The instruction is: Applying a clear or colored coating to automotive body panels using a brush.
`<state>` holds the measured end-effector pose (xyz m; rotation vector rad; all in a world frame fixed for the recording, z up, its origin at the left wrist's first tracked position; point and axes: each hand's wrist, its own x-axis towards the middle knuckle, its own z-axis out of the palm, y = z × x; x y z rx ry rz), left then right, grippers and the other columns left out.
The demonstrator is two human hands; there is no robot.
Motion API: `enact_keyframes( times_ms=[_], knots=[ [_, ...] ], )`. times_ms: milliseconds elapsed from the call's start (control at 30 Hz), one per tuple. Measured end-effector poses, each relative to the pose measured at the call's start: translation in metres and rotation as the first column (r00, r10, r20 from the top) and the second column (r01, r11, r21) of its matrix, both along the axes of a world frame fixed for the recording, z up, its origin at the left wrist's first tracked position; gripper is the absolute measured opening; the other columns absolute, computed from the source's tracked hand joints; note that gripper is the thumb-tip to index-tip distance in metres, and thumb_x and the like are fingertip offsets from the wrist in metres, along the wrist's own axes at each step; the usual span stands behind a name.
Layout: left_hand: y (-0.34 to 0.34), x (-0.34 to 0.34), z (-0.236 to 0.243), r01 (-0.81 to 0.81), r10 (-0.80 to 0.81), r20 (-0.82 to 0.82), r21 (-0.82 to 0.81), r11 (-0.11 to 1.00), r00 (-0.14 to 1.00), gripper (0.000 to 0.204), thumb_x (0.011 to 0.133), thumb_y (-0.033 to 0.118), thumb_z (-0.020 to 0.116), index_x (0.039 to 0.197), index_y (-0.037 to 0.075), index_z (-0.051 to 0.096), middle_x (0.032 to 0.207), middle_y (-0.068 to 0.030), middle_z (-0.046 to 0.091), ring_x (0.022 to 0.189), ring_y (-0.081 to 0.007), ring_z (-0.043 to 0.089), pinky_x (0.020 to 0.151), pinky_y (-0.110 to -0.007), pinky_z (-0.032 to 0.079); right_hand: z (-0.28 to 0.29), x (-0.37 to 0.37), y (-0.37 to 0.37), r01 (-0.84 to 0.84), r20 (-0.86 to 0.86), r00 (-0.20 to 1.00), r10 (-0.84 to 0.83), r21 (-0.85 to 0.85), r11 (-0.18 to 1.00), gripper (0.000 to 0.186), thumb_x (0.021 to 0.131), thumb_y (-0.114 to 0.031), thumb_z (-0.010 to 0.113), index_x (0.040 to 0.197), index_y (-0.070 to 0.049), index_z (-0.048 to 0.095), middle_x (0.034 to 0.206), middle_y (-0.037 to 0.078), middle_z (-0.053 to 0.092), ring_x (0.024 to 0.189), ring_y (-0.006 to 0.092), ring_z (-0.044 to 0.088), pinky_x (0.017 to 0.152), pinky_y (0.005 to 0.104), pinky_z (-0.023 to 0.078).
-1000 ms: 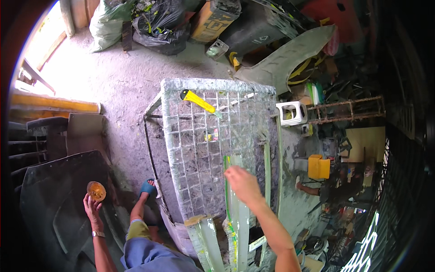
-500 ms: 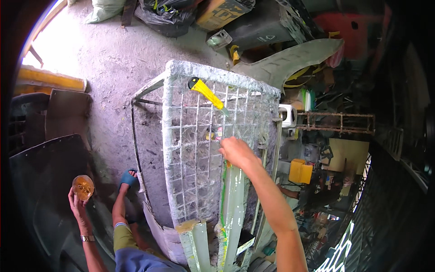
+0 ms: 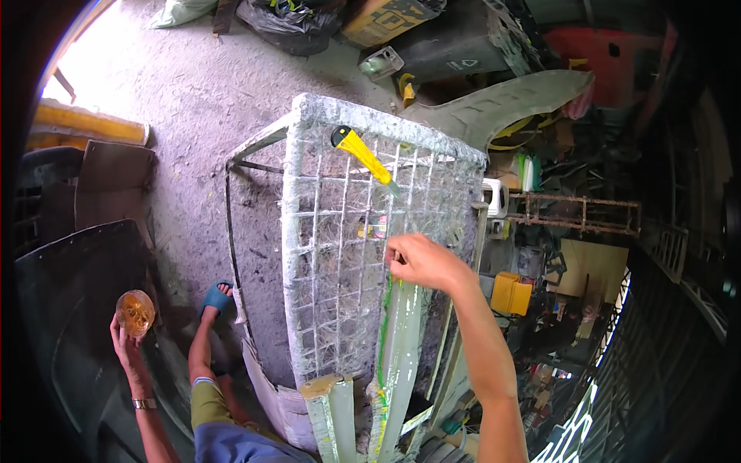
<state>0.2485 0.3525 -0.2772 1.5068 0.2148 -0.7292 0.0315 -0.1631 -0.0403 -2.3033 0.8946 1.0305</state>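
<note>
Out to the left, my left hand (image 3: pixel 126 349) is closed around a shallow round clear bowl (image 3: pixel 136 314) with an amber, sticky-looking substance in it. My right hand (image 3: pixel 421 261) is pinched together over the far end of a long pale grey-green part (image 3: pixel 404 339) with a green line along its left edge. Whatever its fingertips hold is hidden. That part rests on a crusted whitish wire-mesh rack (image 3: pixel 299 116). Farther along the mesh lies a yellow utility knife (image 3: pixel 366 159), its blade out. A second pale part (image 3: pixel 332 409) with a brownish end lies nearer me.
A black curved panel (image 3: pixel 77 309) stands at the left, below my left hand. Beyond the rack lie a large grey curved panel (image 3: pixel 502 104), a cardboard box (image 3: pixel 390 21) and a black bag (image 3: pixel 289 27). To the right are a yellow container (image 3: pixel 511 294) and cluttered items.
The view has shifted slightly, so the rack and knife appear farther right. My left hand has moved a little left with the bowl. My right hand stays pinched at the part's end.
</note>
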Motion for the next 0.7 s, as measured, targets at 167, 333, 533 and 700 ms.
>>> enact_keyframes(
  times_ms=[167,333,533,700],
  knots=[
    [-0.007,0.004,0.007,0.002,-0.002,-0.011,0.012,1.0,1.0,0.053,0.097,0.04,0.049,0.139,0.01,0.04,0.133,-0.0017,0.049,0.117,-0.0126,0.051,0.092,-0.028,0.043,0.001,-0.01,-0.004,-0.082,-0.003,0.997,0.082,-0.013,0.997,0.018,0.077,-0.013,0.055,0.086,0.003,0.056,0.082,0.018,0.06,0.082,0.0348,0.058,0.075,0.042,0.047],
    [-0.013,0.0,0.002,0.0,0.0,-0.015,0.006,1.0,1.0,0.053,0.096,0.04,0.049,0.139,0.01,0.04,0.133,-0.0019,0.049,0.118,-0.0132,0.051,0.094,-0.029,0.042,0.009,-0.007,-0.003,-0.038,-0.024,0.999,0.037,-0.046,0.998,0.018,0.078,-0.013,0.055,0.086,0.002,0.056,0.082,0.018,0.06,0.081,0.0346,0.06,0.074,0.0424,0.047],
    [-0.002,-0.003,0.005,0.012,-0.012,-0.001,-0.011,1.0,1.0,0.054,0.096,0.041,0.049,0.139,0.01,0.04,0.136,-0.0029,0.048,0.122,-0.0149,0.049,0.097,-0.03,0.041,0.03,-0.018,0.017,0.155,0.236,0.967,-0.1,-0.229,0.961,0.015,0.08,-0.012,0.058,0.088,0.0,0.058,0.086,0.017,0.059,0.08,0.0334,0.061,0.071,0.0412,0.049],
    [-0.007,-0.004,0.009,0.02,-0.02,-0.004,-0.012,1.0,1.0,0.052,0.097,0.039,0.048,0.138,0.009,0.04,0.136,-0.0037,0.047,0.123,-0.015,0.048,0.098,-0.03,0.041,0.009,-0.061,0.054,-0.192,0.277,0.905,0.323,-0.411,0.891,0.013,0.083,-0.014,0.06,0.09,-0.004,0.056,0.089,0.011,0.054,0.086,0.0284,0.058,0.073,0.0387,0.048]
  ],
)
